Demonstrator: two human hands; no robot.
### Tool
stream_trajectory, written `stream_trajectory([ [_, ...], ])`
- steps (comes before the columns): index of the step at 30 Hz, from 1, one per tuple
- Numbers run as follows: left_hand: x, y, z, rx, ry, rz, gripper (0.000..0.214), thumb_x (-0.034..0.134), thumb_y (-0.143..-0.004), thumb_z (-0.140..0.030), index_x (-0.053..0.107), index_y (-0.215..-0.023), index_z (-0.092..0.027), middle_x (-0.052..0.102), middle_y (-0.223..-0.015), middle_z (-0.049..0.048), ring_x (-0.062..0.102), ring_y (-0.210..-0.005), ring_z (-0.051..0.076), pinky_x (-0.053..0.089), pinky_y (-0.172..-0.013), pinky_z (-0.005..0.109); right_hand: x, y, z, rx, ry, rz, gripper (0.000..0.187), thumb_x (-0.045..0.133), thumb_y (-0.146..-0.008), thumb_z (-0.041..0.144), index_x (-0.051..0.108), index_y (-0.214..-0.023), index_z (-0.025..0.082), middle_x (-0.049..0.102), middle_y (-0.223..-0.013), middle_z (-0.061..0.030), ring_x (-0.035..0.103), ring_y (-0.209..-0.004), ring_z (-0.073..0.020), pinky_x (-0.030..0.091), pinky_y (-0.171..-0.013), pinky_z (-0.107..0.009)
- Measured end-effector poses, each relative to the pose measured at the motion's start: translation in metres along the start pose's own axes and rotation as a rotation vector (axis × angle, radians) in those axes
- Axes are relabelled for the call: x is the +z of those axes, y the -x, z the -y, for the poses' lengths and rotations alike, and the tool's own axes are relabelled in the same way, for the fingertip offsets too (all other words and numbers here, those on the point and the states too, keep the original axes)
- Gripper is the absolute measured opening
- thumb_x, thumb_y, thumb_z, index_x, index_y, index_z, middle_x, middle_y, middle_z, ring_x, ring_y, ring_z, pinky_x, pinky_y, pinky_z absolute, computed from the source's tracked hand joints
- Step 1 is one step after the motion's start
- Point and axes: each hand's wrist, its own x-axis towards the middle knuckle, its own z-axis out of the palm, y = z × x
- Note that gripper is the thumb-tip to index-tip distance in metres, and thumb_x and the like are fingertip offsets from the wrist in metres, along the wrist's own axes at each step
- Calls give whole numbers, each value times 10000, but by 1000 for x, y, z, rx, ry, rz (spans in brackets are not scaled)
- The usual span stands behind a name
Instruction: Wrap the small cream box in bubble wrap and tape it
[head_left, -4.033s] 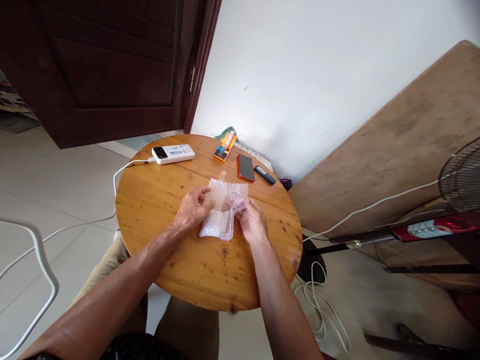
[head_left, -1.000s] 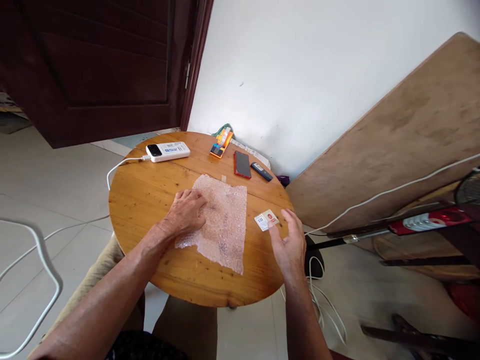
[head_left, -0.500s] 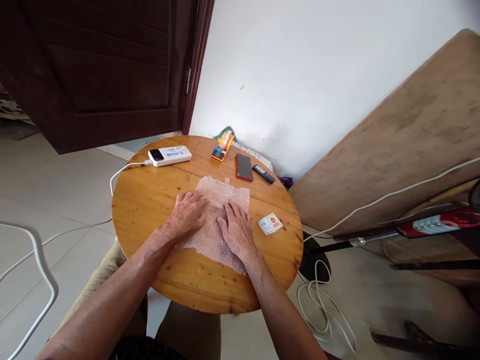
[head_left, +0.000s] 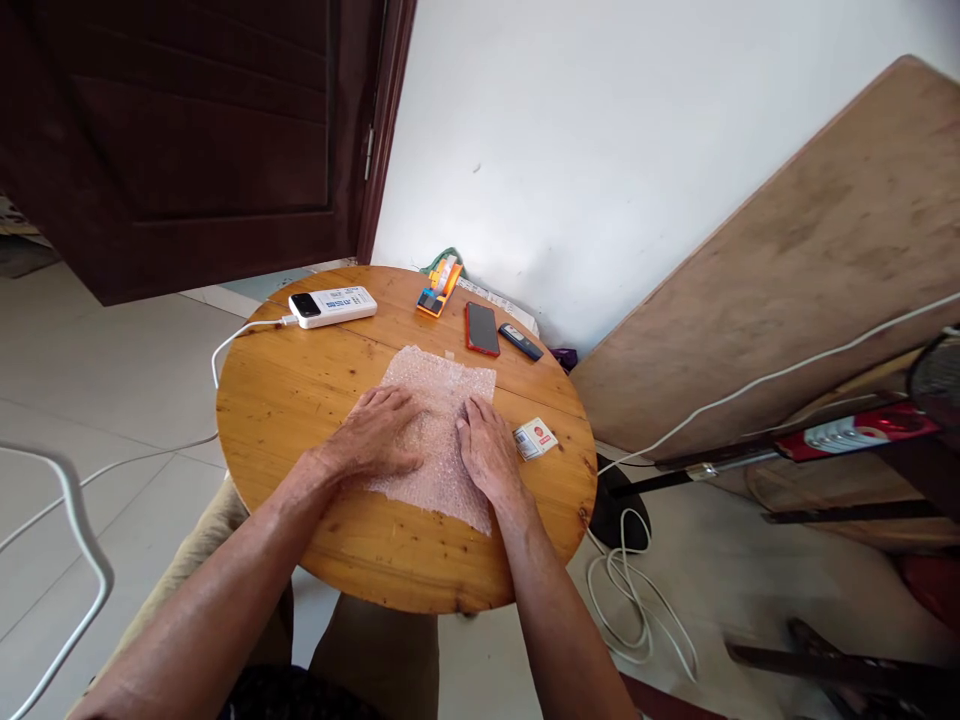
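A sheet of bubble wrap [head_left: 439,430] lies spread on the round wooden table [head_left: 270,420]. My left hand [head_left: 379,430] rests on its left part, open, with the fingers stretched out and the thumb apart. Along the sheet's right edge lies my right hand [head_left: 489,448], flat with its fingers extended. Neither hand grips anything. Just right of my right hand is a small white card-like packet [head_left: 535,438] with a red mark and a printed code.
Toward the table's back stand a white power bank [head_left: 334,306] with a cable, an orange tape dispenser [head_left: 439,287], a red-edged phone [head_left: 481,328] and a dark handheld device [head_left: 520,341]. A white wall [head_left: 570,150] rises behind. Coiled cable [head_left: 630,600] lies on the floor at right.
My right hand has slid right to the bubble wrap's edge, nearer the packet. The left hand's fingers and thumb are more spread. The whole view has shifted slightly.
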Motion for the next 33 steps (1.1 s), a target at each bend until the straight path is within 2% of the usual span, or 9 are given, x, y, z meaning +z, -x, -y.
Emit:
stream_trajectory([
  [5,-1,1,1,13,47,-20,684,697,-728,-501,528,-1336,-238,457,-1478,110,327,-1414,338,229,-1166,512,-4,3,-6,4,-31,-130,386,376,-899,93,636,-1184,110,615,-1291,-184,552,-1212,-283,415,-1050,-458],
  [10,-2,0,1,36,86,-41,696,718,-711,-507,522,-1336,-270,479,-1459,99,348,-1403,331,235,-1160,514,-34,22,-28,10,-149,-411,364,470,-914,260,606,-1244,189,549,-1392,-141,485,-1292,-303,369,-1076,-535],
  [14,-2,0,0,31,101,-54,688,721,-711,-472,532,-1332,-244,487,-1455,113,345,-1405,339,243,-1160,532,-42,35,-65,249,-93,-230,663,648,-770,382,507,-1362,119,562,-1356,-225,520,-1240,-397,408,-992,-596],
  [17,0,-1,-1,-9,138,-81,601,661,-763,-376,532,-1334,-240,508,-1450,104,368,-1402,320,253,-1165,532,-37,43,-86,357,-152,-106,602,624,-763,333,551,-1324,130,669,-1206,-196,622,-1106,-363,463,-938,-555],
  [19,1,-3,-1,-47,168,-105,583,605,-780,-287,519,-1354,-237,524,-1445,96,390,-1396,300,267,-1166,525,-38,46,-88,402,-227,-132,549,597,-778,329,577,-1298,153,699,-1150,-167,665,-1022,-332,494,-901,-524],
  [22,2,-7,2,-97,193,-167,632,554,-747,-168,512,-1375,-218,550,-1430,89,441,-1368,269,311,-1163,479,-48,45,-69,366,-403,-253,552,620,-775,361,581,-1298,190,704,-1163,-134,687,-970,-295,521,-881,-483],
  [24,4,-10,4,-130,196,-212,634,533,-732,-121,533,-1363,-191,579,-1401,97,491,-1330,256,355,-1146,439,-55,41,-45,221,-537,-302,546,634,-780,354,579,-1304,210,695,-1198,-112,680,-1009,-270,526,-900,-446],
  [29,8,-13,9,-166,187,-259,567,481,-763,-85,578,-1319,-137,624,-1344,125,561,-1260,250,416,-1103,407,-43,19,9,-130,-617,-123,522,591,-799,201,562,-1319,239,659,-1270,-75,625,-1140,-232,486,-996,-404],
  [33,9,-14,9,-156,183,-268,528,475,-770,-75,611,-1272,-168,646,-1318,102,572,-1247,226,430,-1090,389,-19,7,20,-221,-559,-14,566,557,-775,107,545,-1329,224,640,-1276,-84,596,-1177,-233,459,-1022,-409],
])
